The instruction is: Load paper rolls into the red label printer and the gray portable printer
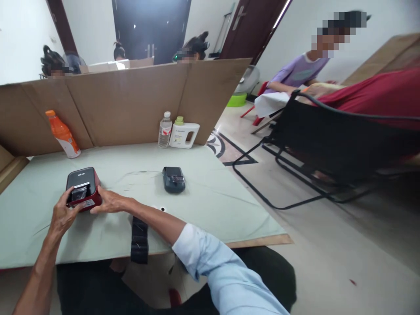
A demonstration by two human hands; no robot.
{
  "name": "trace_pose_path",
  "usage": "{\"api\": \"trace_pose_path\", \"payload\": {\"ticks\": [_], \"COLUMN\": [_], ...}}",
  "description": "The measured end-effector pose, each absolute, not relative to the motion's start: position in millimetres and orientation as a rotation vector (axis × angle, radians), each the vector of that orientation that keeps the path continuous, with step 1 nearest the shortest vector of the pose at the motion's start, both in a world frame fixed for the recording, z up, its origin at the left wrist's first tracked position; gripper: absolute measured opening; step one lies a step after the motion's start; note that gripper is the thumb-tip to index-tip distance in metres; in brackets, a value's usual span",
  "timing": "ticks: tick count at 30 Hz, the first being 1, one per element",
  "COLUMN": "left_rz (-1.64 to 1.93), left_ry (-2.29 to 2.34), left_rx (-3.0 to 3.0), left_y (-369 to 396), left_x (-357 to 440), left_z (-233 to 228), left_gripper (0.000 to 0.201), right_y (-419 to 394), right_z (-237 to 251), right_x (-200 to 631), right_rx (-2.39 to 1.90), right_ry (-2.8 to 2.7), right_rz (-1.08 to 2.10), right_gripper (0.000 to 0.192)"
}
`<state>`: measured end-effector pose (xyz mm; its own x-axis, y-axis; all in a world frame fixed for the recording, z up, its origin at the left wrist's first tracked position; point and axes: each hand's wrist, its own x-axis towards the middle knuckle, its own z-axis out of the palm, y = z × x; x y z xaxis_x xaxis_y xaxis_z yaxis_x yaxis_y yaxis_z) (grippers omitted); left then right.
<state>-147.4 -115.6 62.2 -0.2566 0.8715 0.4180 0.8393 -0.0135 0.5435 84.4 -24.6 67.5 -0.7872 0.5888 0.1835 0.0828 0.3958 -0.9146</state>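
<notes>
A boxy red and black label printer (82, 177) sits at the left of the table, with a dark window in its front. My left hand (64, 214) is closed on its left front corner, the fingers at the window and the thumb along the front edge. Against its right side presses my right hand (110, 201), thumb on top near the edge and fingers low; both hands hold the printer between them. To the right lies a smaller dark handheld device (173, 180). A black strip (139, 240) hangs over the table's front edge.
The pale-green covered table (213, 205) has a cardboard screen (131, 100) along its back. Before it stand an orange bottle (62, 133), a clear water bottle (165, 131) and a white jug (184, 134). A black folding chair (321, 140) and a seated person (305, 70) are at right.
</notes>
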Motion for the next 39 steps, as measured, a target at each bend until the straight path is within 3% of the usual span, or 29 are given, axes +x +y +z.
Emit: {"api": "trace_pose_path", "payload": {"ticks": [6, 13, 22, 29, 39], "left_rz": [1.191, 1.22, 1.204, 1.169, 0.994], "left_ry": [2.105, 1.858, 1.751, 1.735, 1.621], "left_rx": [2.033, 2.154, 2.155, 2.161, 2.132], "left_y": [-109, -71, -39, -44, -37], "left_x": [-133, -56, 32, 37, 13], "left_z": [63, 67, 35, 20, 44], "left_gripper": [0.077, 0.074, 0.076, 0.077, 0.089], "right_y": [-35, -36, -28, -32, -35], "right_z": [69, 79, 54, 44, 37], "right_x": [101, 187, 263, 267, 263], "right_rx": [-0.595, -0.726, -0.881, -0.945, -0.977], "right_ry": [-2.149, -2.044, -1.945, -1.918, -1.886], "right_rz": [1.381, 1.305, 1.156, 1.118, 1.088], "right_gripper": [0.08, 0.073, 0.064, 0.069, 0.074]}}
